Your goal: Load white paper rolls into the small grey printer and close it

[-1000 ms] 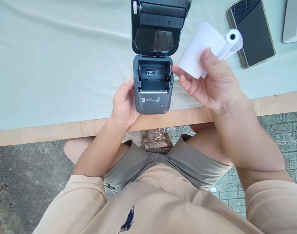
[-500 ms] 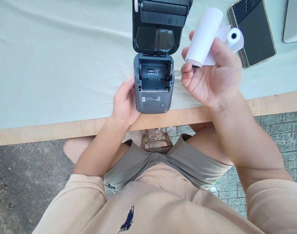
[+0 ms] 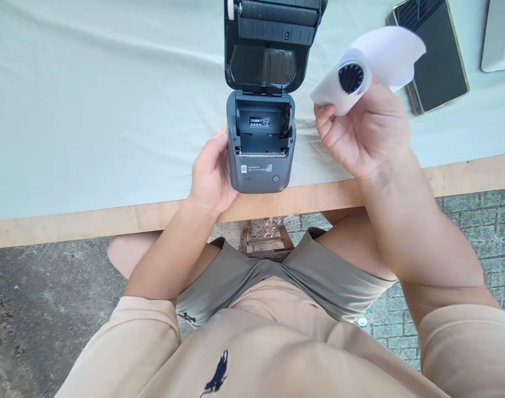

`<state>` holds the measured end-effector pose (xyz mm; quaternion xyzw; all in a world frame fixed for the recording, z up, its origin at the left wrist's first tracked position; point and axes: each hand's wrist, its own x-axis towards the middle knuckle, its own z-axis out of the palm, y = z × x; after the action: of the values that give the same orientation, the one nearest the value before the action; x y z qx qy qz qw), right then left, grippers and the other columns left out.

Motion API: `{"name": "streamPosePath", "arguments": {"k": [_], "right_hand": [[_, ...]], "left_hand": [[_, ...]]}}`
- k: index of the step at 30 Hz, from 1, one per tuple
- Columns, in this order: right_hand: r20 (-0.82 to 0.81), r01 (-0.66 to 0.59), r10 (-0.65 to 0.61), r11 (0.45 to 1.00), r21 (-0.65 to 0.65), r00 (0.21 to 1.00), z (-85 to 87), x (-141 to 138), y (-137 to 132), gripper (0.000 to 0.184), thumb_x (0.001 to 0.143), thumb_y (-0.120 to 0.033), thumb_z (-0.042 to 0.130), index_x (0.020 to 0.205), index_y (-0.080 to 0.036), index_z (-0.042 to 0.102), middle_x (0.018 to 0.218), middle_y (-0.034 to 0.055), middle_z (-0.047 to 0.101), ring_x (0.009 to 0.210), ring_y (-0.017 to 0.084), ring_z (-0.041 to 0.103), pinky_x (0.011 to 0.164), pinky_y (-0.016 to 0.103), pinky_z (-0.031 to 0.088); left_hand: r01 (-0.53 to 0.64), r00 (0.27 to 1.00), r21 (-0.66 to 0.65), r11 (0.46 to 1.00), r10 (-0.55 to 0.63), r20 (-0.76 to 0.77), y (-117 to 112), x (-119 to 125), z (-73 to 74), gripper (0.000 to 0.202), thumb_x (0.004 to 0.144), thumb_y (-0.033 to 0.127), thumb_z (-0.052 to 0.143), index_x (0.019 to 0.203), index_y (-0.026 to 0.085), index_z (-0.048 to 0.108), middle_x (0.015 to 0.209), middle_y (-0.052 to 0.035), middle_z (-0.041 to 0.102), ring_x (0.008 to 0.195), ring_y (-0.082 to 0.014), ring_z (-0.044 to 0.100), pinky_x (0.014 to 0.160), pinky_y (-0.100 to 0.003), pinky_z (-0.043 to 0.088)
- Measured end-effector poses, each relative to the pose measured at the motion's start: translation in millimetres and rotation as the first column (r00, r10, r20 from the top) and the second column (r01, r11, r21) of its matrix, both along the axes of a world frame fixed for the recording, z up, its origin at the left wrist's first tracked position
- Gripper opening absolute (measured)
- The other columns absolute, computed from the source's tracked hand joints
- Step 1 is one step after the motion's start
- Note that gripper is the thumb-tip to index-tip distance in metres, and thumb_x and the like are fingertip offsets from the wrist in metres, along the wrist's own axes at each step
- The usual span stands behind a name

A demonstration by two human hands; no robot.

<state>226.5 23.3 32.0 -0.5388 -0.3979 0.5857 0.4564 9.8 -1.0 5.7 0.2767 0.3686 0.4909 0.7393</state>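
My left hand [image 3: 211, 174] grips the left side of a dark grey portable label printer [image 3: 261, 177], its fingers partly hidden behind the body. The printer's lid [image 3: 264, 66] is flipped up, and no roll sits in its paper bay. To the right of the printer, my right hand [image 3: 366, 130] is closed around a white paper roll [image 3: 335, 91]. One end of the roll, with a black toothed core, faces me. A loose flap of paper [image 3: 395, 52] spreads from it to the upper right.
A black phone-like device [image 3: 438, 55] lies at the right, partly behind the paper. At the far right edge is part of a white object [image 3: 501, 38]. Pale cloth [image 3: 111, 110] covers the table, whose wooden front edge [image 3: 90, 218] runs above my legs.
My right hand has turned the paper roll, so its black-cored end now shows and the loose paper fans out to the right. My left hand and the printer have hardly moved.
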Motion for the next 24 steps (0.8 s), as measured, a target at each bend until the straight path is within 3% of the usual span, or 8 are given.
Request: {"name": "streamPosePath", "arguments": {"k": [2, 4, 6, 8, 13, 16, 19, 24], "right_hand": [[0.024, 0.049, -0.050, 0.997, 0.051, 0.998, 2.1, 2, -2, 0.028, 0.084, -0.049, 0.058, 0.106, -0.036, 0.047, 0.133, -0.0066, 0.057, 0.130, 0.015, 0.049, 0.101, 0.028, 0.048], [0.157, 0.061, -0.088, 0.984, 0.169, 0.984, 3.2, 5, -4, 0.031, 0.085, -0.040, 0.061, 0.112, -0.038, 0.046, 0.131, -0.0059, 0.056, 0.122, 0.015, 0.052, 0.095, 0.029, 0.050], [0.357, 0.009, -0.122, 0.953, 0.302, 0.926, 1.6, 9, -5, 0.038, 0.082, -0.029, 0.065, 0.115, -0.038, 0.047, 0.124, -0.0030, 0.058, 0.111, 0.017, 0.055, 0.086, 0.029, 0.049], [0.488, -0.058, -0.132, 0.933, 0.355, 0.863, -2.6, 11, -5, 0.034, 0.083, -0.025, 0.063, 0.113, -0.035, 0.051, 0.116, -0.0005, 0.059, 0.099, 0.018, 0.055, 0.079, 0.029, 0.045], [0.575, -0.124, -0.052, 0.957, 0.262, 0.816, -9.5, 8, -5, 0.027, 0.088, -0.031, 0.057, 0.113, -0.032, 0.047, 0.093, -0.0003, 0.057, 0.074, 0.015, 0.048, 0.071, 0.030, 0.036], [0.616, -0.140, -0.035, 0.962, 0.233, 0.787, -4.8, 6, -5, 0.038, 0.082, -0.028, 0.064, 0.112, -0.031, 0.042, 0.096, -0.0006, 0.052, 0.066, 0.012, 0.044, 0.065, 0.028, 0.036], [0.633, -0.153, -0.041, 0.956, 0.249, 0.773, 1.0, 9, -4, 0.043, 0.073, -0.022, 0.069, 0.098, -0.029, 0.035, 0.103, 0.0006, 0.044, 0.070, 0.010, 0.043, 0.057, 0.025, 0.036], [0.625, -0.289, 0.119, 0.941, 0.178, 0.771, -0.7, 28, -5, 0.041, 0.065, -0.019, 0.068, 0.083, -0.025, 0.031, 0.079, -0.0029, 0.036, 0.060, 0.008, 0.032, 0.053, 0.025, 0.026]], "left_hand": [[-0.003, 1.000, 0.004, 1.000, 0.003, 0.008, 0, 0, -0.5, 0.035, 0.093, 0.027, 0.037, 0.081, 0.019, 0.069, 0.082, -0.0013, 0.072, 0.106, -0.0186, 0.070, 0.107, -0.034, 0.053], [-0.005, 1.000, -0.003, 1.000, 0.005, 0.018, 0, 0, -1.0, 0.035, 0.093, 0.027, 0.037, 0.082, 0.019, 0.069, 0.082, -0.0012, 0.071, 0.104, -0.0177, 0.070, 0.108, -0.031, 0.051], [-0.002, 1.000, -0.015, 1.000, 0.003, 0.030, 0, 0, -1.3, 0.034, 0.093, 0.027, 0.038, 0.082, 0.019, 0.069, 0.081, -0.0014, 0.070, 0.100, -0.0165, 0.070, 0.106, -0.029, 0.051], [-0.004, 0.999, -0.010, 1.000, 0.005, 0.042, 0, 0, -1.3, 0.034, 0.093, 0.026, 0.037, 0.081, 0.019, 0.069, 0.079, -0.0005, 0.068, 0.089, -0.0141, 0.070, 0.101, -0.028, 0.053], [0.000, 0.994, 0.006, 1.000, -0.001, 0.108, 0, 1, -0.8, 0.035, 0.094, 0.024, 0.037, 0.079, 0.018, 0.069, 0.074, 0.0007, 0.066, 0.074, -0.0111, 0.066, 0.096, -0.028, 0.054], [-0.007, 0.991, 0.003, 1.000, 0.007, 0.132, 0, 1, -0.3, 0.037, 0.094, 0.023, 0.037, 0.078, 0.015, 0.069, 0.073, 0.0000, 0.066, 0.073, -0.0106, 0.067, 0.095, -0.027, 0.054], [-0.015, 0.992, -0.005, 1.000, 0.015, 0.126, 0, 2, 0.7, 0.037, 0.094, 0.022, 0.037, 0.077, 0.014, 0.068, 0.073, -0.0006, 0.066, 0.072, -0.0097, 0.067, 0.090, -0.024, 0.054], [-0.010, 0.987, -0.008, 1.000, 0.011, 0.161, 0, 2, 1.7, 0.034, 0.094, 0.022, 0.038, 0.082, 0.013, 0.069, 0.078, -0.0013, 0.069, 0.077, -0.0104, 0.068, 0.080, -0.023, 0.055]]}}
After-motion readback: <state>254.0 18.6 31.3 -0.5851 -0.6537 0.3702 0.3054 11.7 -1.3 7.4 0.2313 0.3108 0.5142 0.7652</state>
